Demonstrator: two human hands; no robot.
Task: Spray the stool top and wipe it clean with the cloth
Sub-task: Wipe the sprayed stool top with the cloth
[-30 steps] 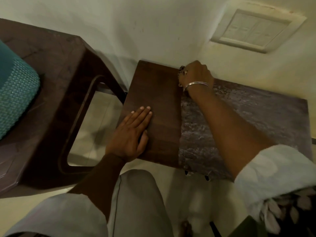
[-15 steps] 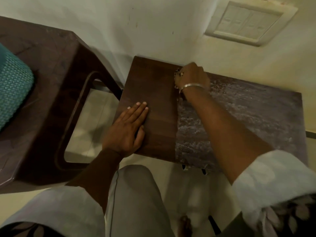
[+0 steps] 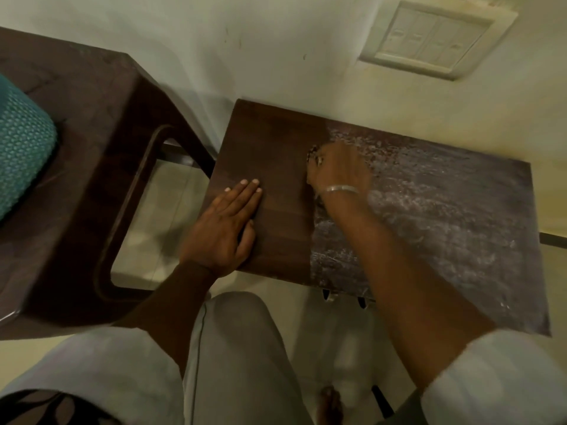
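Stool top (image 3: 270,142), in the head view, sits just in front of the person, its far edge against the pale wall (image 3: 276,41). Its left part is plain dark brown wood grain. From about the middle to the right edge it is covered in whitish, streaky film.

The left hand (image 3: 227,228) lies flat on the clean left part, fingers straight and together, the thumb by the near edge, holding nothing. The right hand (image 3: 337,170) is on the stool top at the line where the clean part meets the filmed part. It is blurred, its fingers curled down and bunched over the cloth (image 3: 314,157), of which only a small dark scrap shows at the hand's far left side. A silver bangle (image 3: 342,189) circles that wrist. The two hands are apart, with bare wood between them.

To the left stands a dark brown plastic chair (image 3: 92,133) with a teal cushion (image 3: 21,148) on its seat. A pale switch plate (image 3: 435,41) is set in the wall above the stool. Below, a knee in grey trousers (image 3: 239,348) and a bare foot (image 3: 329,403) show over the light floor (image 3: 153,210).
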